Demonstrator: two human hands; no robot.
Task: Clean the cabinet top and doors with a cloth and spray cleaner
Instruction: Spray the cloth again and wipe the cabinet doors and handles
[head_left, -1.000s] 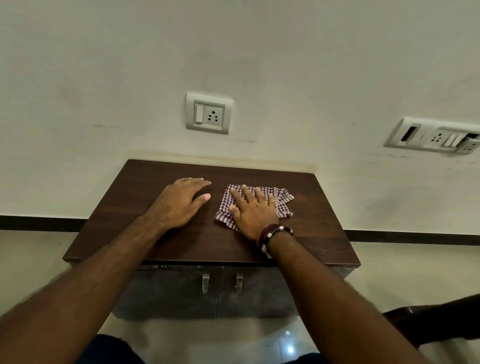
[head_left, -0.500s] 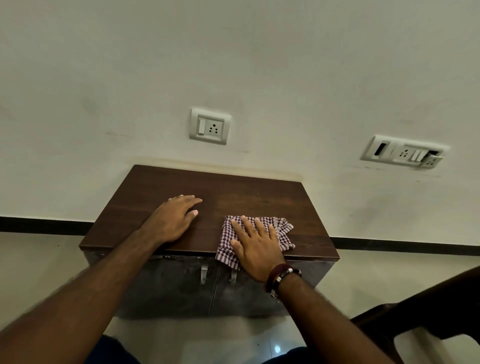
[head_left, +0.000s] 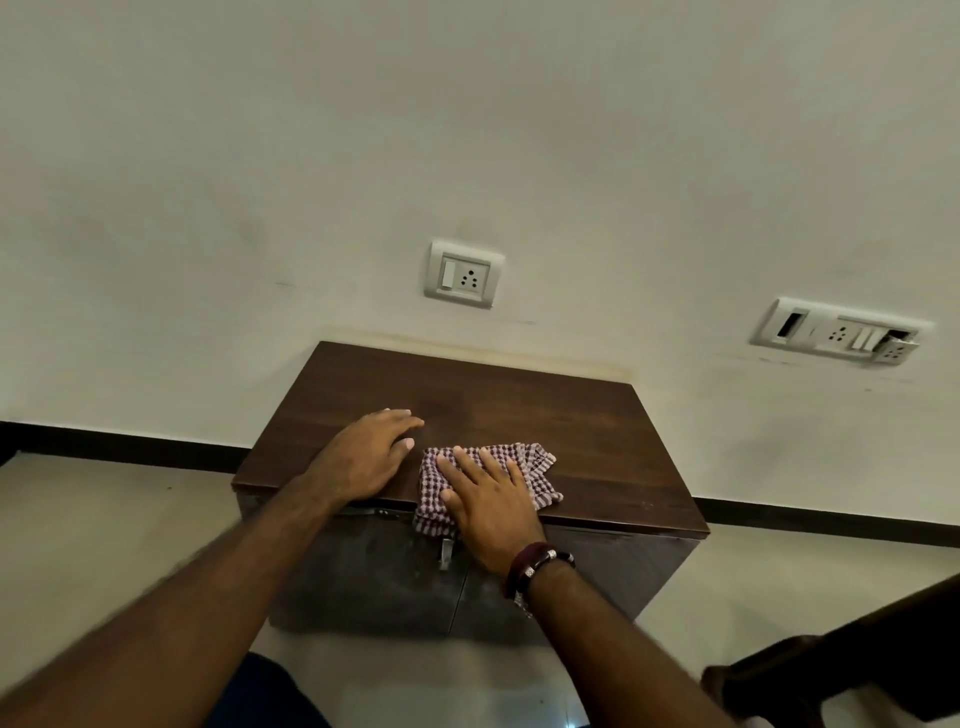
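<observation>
A low cabinet with a dark wooden top (head_left: 519, 405) stands against the wall, its grey doors (head_left: 374, 577) below. A checked purple and white cloth (head_left: 537, 462) lies at the top's front edge, one corner hanging over the door. My right hand (head_left: 493, 504) presses flat on the cloth, fingers spread. My left hand (head_left: 363, 457) rests flat on the bare top just left of the cloth, holding nothing. No spray cleaner is in view.
A wall socket (head_left: 465, 274) sits above the cabinet and a switch panel (head_left: 839, 332) to the right. Metal door handles (head_left: 445, 553) hang below the cloth. Dark furniture (head_left: 852, 670) juts in at the lower right. Pale tiled floor surrounds the cabinet.
My right hand has dragged the cloth from the middle of the top toward the front edge, so a corner now hangs over. The left hand stayed put; the view shifted.
</observation>
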